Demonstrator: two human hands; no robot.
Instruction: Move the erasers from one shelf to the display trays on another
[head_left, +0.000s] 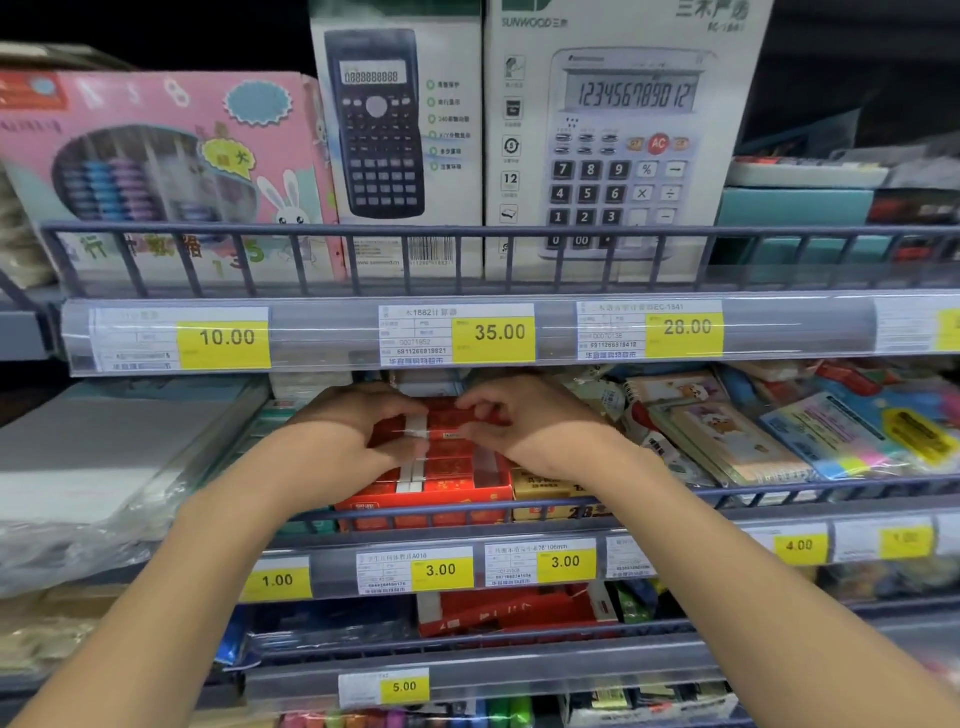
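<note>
both hands, left hand (345, 434) and right hand (524, 428), pinch red erasers (447, 470) with curled fingers, partly hidden under the price rail (322, 332).

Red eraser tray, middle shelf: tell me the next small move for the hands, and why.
Probably lift out the few red erasers that both hands pinch. The left hand and right hand already have curled fingers on the top row of the red tray, behind the shelf rail, so the grip looks set.
</note>
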